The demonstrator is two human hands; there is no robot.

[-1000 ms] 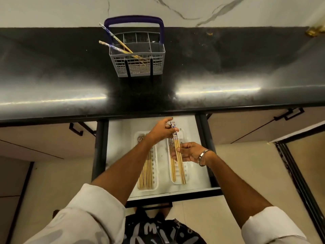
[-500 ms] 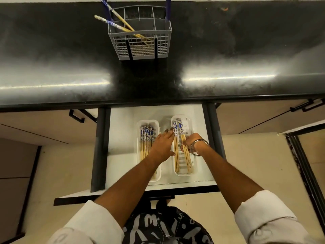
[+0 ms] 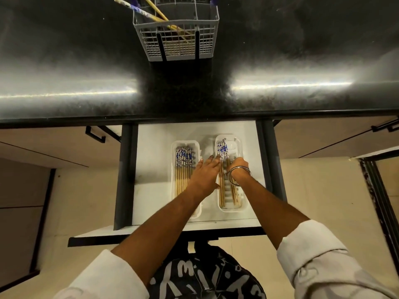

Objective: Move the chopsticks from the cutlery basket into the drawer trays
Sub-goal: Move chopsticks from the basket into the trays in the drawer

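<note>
**Both hands down in the right tray**

Head view: the drawer [image 3: 151,147] stands pulled out under the black counter [image 3: 86,61]. Two white trays lie side by side inside it. The left tray [image 3: 173,169] holds a tight row of chopsticks [image 3: 183,167], blue-patterned ends pointing toward the counter. The right tray [image 3: 241,203] holds fewer sticks [image 3: 222,190], laid lengthwise the same way, with bare ribbed floor showing between them.

The left hand [image 3: 205,173] reaches across the gap between the trays, palm down, fingers stretched out flat and slightly spread. Its fingertips [image 3: 218,157] touch the patterned part of the sticks in the right tray; it pinches nothing that can be seen.

The right hand [image 3: 237,165] is bent down at the wrist into the right tray, a metal bangle [image 3: 238,174] around the wrist. Its fingers are hidden beneath the back of the hand, so whether they pinch the sticks or lie loose cannot be told. The sticks pass directly under this hand and come out toward the near end of the tray.

On the counter, the grey basket [image 3: 179,46] stands well apart from the hands. Two more sticks [image 3: 151,15] lean out of it toward the left, untouched.
</note>
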